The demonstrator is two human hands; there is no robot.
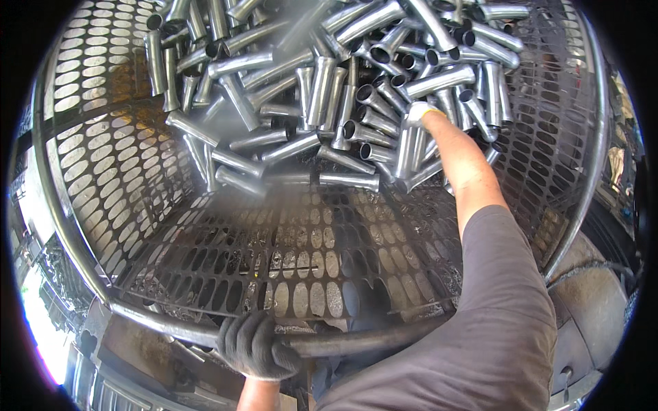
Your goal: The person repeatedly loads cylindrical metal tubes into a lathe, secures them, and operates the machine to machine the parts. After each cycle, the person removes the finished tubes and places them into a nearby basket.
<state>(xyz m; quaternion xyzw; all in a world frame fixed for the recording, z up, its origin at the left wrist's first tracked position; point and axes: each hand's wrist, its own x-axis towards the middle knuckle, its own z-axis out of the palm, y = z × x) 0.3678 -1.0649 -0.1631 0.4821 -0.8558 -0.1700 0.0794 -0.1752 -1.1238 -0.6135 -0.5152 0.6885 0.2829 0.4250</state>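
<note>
Perforated steel basket heaped with metal tubes, left hand clenched on rim, right hand among tubes, grip unclear.

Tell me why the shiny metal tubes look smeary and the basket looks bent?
Head view: the shiny silver metal tubes blur through a grey haze near the middle; the fisheye lens bends the perforated metal basket's round rim; daylight glares white at the left edge.

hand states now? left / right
Left hand: closed around the basket rim.
Right hand: down among the metal tubes; whether it is gripping one cannot be told.
</note>
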